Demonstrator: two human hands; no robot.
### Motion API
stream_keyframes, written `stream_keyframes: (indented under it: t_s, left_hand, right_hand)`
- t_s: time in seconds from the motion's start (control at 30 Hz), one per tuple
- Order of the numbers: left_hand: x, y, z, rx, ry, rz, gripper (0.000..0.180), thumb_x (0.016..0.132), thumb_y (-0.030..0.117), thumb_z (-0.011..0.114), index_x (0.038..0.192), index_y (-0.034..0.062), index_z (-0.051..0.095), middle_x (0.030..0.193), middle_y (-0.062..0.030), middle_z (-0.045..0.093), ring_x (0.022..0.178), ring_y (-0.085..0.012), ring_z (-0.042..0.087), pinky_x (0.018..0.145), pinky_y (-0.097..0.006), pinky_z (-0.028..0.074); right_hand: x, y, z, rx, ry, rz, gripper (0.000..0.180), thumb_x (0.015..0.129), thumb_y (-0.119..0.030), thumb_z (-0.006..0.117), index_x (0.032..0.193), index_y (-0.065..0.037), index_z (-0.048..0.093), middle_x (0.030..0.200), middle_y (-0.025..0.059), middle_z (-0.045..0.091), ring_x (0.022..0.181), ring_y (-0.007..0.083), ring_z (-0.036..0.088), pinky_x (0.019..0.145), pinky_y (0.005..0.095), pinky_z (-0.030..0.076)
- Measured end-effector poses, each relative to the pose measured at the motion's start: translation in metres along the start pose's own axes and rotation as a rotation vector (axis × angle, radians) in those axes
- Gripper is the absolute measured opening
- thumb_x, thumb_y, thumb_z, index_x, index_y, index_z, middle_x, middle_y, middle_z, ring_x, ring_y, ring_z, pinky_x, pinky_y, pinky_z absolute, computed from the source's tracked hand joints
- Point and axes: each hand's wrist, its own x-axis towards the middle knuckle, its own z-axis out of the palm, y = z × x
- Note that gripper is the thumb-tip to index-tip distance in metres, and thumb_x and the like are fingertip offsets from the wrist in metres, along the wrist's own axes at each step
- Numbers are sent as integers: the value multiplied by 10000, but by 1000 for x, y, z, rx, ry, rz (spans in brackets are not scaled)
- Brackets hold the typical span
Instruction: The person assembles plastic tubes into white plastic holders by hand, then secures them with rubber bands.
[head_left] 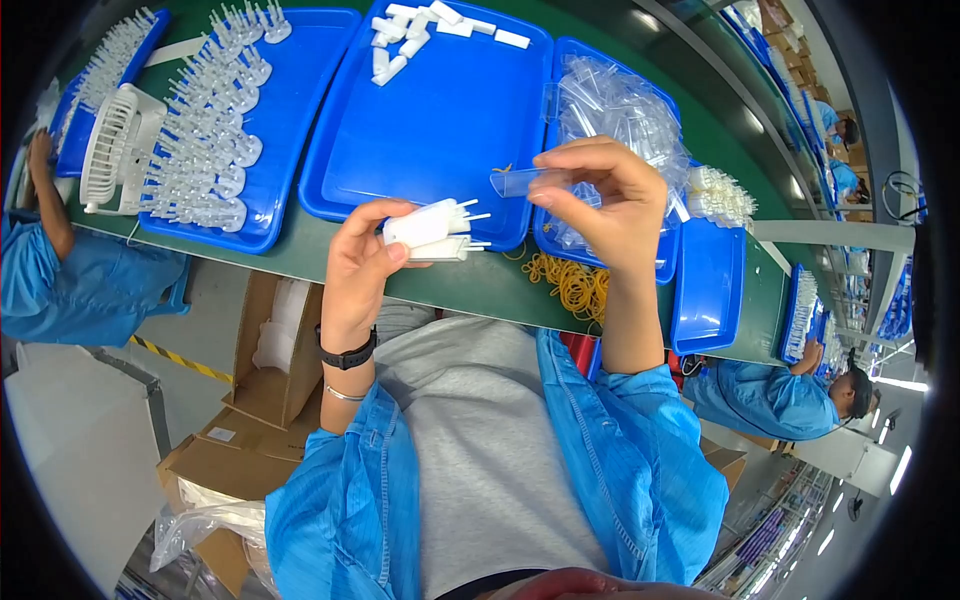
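Observation:
My left hand (358, 262) is closed around a small bundle of flat white plastic pieces (422, 229), whose thin white prongs point to the right. Pinched between the thumb and fingers of my right hand (618, 190) is a transparent plastic sleeve (511, 183), held over the right edge of the middle blue tray (425, 140). A gap separates the sleeve from the white bundle. Behind my right hand, a blue tray holds a heap of similar transparent sleeves (625, 105). Yellow rubber bands (568, 287) lie in a pile on the green table below my right hand.
Several white blocks (405, 32) lie at the middle tray's far end. At left, a blue tray (285, 110) carries rows of transparent pronged parts (205, 130) beside a white fan (122, 150). More white pieces (722, 196) and a blue tray (708, 290) are at right. Co-workers sit on both sides.

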Motion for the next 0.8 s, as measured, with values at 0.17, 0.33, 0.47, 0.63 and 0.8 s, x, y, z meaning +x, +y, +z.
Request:
stream_keyframes:
  t_s: [0.17,0.33,0.47,0.63,0.8]
  left_hand:
    - [0,-3,-2,-21,-22,3,325,840,35,616,1153,-9,542,1168,-118,547,1021,-217,608,788,-348,568]
    - [0,-2,-3,-9,-21,-2,317,844,14,604,1153,-14,541,1169,-116,541,1012,-219,613,788,-350,570]
    - [2,1,1,-7,-25,4,316,828,-18,614,1138,-25,547,1169,-120,529,1010,-223,611,797,-349,571]
    - [4,-1,9,85,-20,76,349,770,-91,654,1101,-26,562,1140,-117,520,1014,-202,590,815,-321,559]
    - [6,-3,11,376,11,280,342,744,-76,701,1059,-18,583,1121,-111,533,1006,-174,584,808,-266,517]
  right_hand:
    - [-1,-8,15,408,61,154,286,695,72,757,940,44,612,897,146,653,816,211,691,703,285,561]
    - [-6,-1,24,367,-10,125,299,680,64,775,935,31,622,922,132,646,816,193,680,709,277,563]
    - [-9,1,31,324,-35,96,295,672,38,794,918,14,634,888,101,640,800,168,666,686,262,560]
    - [-8,-2,36,244,-6,50,296,650,2,823,883,3,642,854,91,632,778,152,661,660,248,555]
    - [-8,-5,40,179,4,26,309,632,-19,841,869,-3,644,841,85,632,746,139,652,640,245,552]
